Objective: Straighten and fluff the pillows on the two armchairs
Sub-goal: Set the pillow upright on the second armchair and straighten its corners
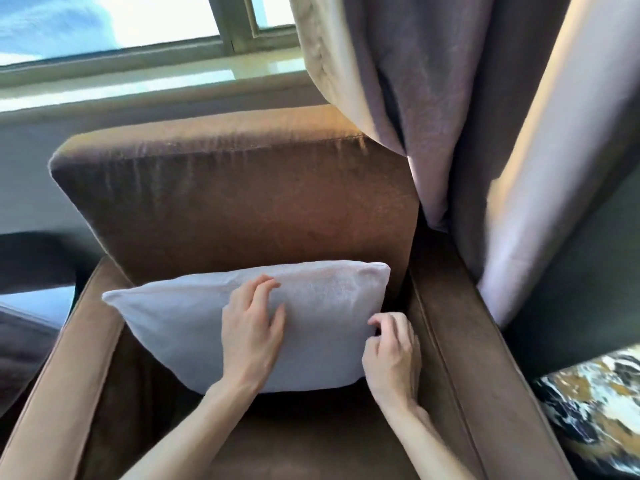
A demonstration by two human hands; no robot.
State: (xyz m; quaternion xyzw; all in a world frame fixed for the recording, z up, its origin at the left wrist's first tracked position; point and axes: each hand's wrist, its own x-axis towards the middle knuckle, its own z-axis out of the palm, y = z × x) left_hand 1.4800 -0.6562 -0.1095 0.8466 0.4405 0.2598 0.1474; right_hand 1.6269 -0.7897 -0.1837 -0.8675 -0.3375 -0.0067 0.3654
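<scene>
A white pillow [180, 327] leans against the backrest of a brown armchair [242, 202], slightly tilted with its left end lower. My left hand [251, 327] lies flat on the pillow's front near its middle, fingers spread. At the pillow's right edge, my right hand [391, 355] has its fingers curled in and its fingertips touch the fabric beside the right armrest. Part of a second dark armchair [31, 265] shows at the far left.
A grey-mauve curtain [467, 133] hangs over the armchair's right side and its armrest. A window and sill [138, 74] run behind the backrest. A patterned black, white and gold floor [595, 403] shows at the lower right.
</scene>
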